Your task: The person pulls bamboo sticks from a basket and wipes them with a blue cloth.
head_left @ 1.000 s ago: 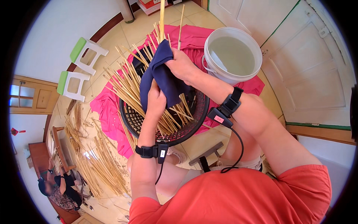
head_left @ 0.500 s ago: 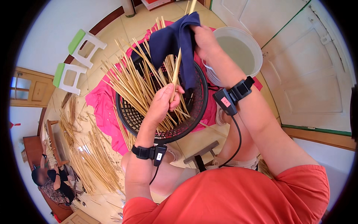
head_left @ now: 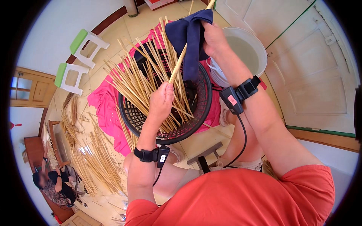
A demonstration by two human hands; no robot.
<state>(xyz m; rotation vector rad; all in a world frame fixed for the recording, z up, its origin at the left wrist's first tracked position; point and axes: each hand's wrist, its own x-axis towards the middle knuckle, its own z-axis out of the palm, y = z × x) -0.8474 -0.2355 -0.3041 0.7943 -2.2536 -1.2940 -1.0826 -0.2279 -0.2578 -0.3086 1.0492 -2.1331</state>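
Observation:
My left hand (head_left: 162, 101) is closed around the lower part of a pale, straw-coloured stalk (head_left: 178, 64), which slants up and to the right over the basket. Higher on the stalk, my right hand (head_left: 215, 39) grips a dark blue cloth (head_left: 194, 49) that is draped around it and hangs down in a flap. The cloth hides part of the stalk, whose top end shows above it. Beneath both hands stands a black mesh basket (head_left: 166, 140) holding a large bundle of similar stalks (head_left: 136, 90), leaning mostly to the far left.
Pink fabric (head_left: 103, 100) lies under the basket. A white bucket of cloudy water (head_left: 243, 52) stands at the right, beside a door (head_left: 313, 75). More stalks (head_left: 100, 165) cover the floor at left. Two green-and-white stools (head_left: 71, 77) stand far left; another person (head_left: 56, 188) sits beyond.
My right hand and the cloth have moved right along with the upper stalk, so the stalk leans further right. My left hand has shifted slightly left and stays closed on it.

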